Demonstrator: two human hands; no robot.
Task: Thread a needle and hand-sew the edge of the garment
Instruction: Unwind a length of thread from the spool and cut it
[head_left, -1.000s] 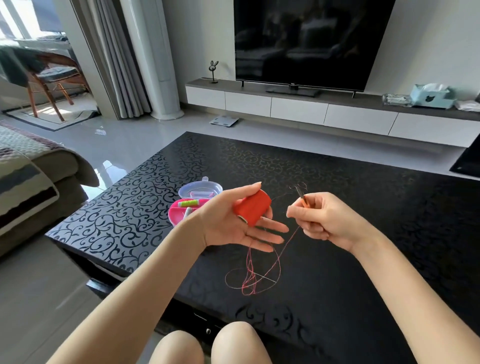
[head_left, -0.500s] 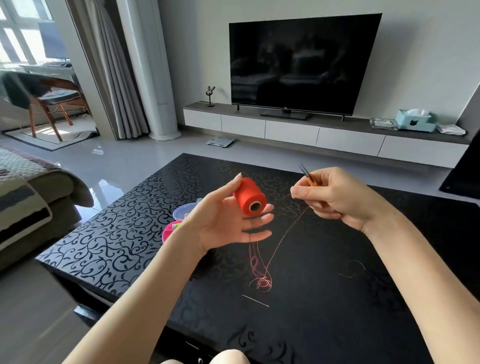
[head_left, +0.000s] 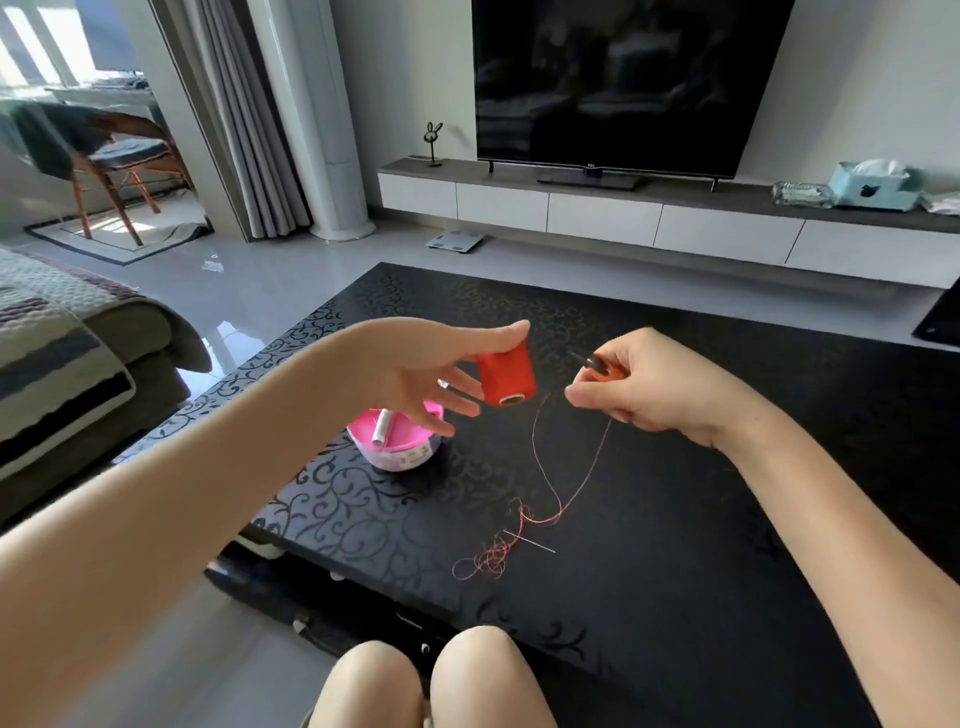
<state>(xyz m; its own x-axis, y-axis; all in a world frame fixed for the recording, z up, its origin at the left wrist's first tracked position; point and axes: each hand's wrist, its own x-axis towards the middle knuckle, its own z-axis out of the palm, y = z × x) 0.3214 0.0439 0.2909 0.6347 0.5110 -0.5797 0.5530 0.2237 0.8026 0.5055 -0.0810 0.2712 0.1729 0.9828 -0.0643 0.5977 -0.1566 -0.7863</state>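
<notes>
On the worktop (head_left: 727, 519), needle (head_left: 535, 543) lies crosswise, below and between left hand (head_left: 426, 374) holding red thread spool (head_left: 506, 376) and right hand (head_left: 654, 389) gripping snips (head_left: 592, 362).

Orange-red spool (head_left: 506, 376), pink thread (head_left: 563, 499), pink box (head_left: 395, 441), black scroll-patterned table (head_left: 675, 519).

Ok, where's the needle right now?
In the head view, the needle lies flat on the black table, at the right edge of the loose red thread tangle, on the person's side and below the red spool in the left hand.
</notes>
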